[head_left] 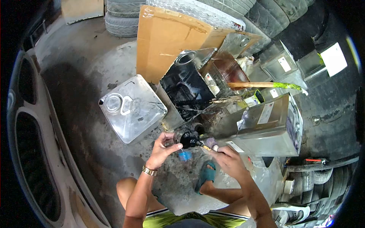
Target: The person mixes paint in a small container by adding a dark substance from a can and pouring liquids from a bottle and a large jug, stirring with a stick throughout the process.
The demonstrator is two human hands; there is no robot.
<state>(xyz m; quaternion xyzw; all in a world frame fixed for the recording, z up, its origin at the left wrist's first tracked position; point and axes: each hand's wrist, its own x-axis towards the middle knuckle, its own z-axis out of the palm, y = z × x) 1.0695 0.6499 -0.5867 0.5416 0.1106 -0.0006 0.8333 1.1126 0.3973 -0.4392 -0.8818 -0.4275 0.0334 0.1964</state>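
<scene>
My left hand (162,150), with a gold watch at the wrist, is closed around a small clear jar (183,139) coated with black liquid inside. The jar is tilted, its mouth turned toward my right hand (229,159). That hand grips a thin brush (206,147) with a yellowish wooden handle; its dark tip is at the jar's mouth. Just below the jar, a blue cap (185,155) lies on the floor. Beyond my hands stands an open square tin (186,89), black inside, with black-smeared sticks (213,100) across it.
A closed metal tin (133,110) stands left of the open one. Another large tin (262,121) lies to the right. Cardboard (167,41) and stacked tires (123,24) are behind. A car bumper (57,152) runs along the left; more tires (327,193) sit at lower right.
</scene>
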